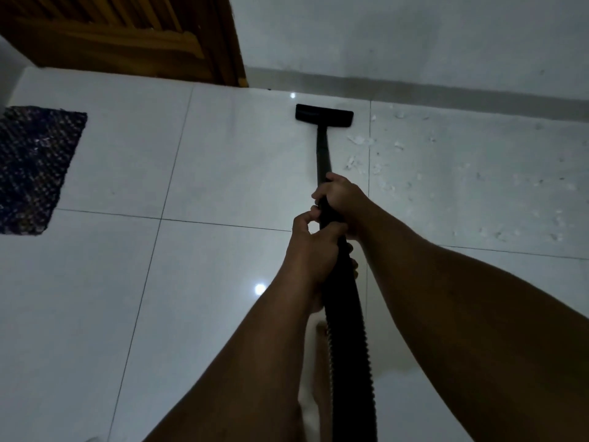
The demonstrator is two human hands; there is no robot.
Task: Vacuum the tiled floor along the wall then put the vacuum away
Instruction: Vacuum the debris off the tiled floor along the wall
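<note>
Head view, left to right: dark woven mat on white tiled floor, wooden door behind. Left hand curled round black ribbed hose, right hand gripping vacuum wand. Floor nozzle flat near wall; white debris scattered right.

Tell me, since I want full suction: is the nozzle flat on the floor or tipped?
Flat, as far as shows: the nozzle lies level on the tile near the wall, no gap visible beneath it.
</note>
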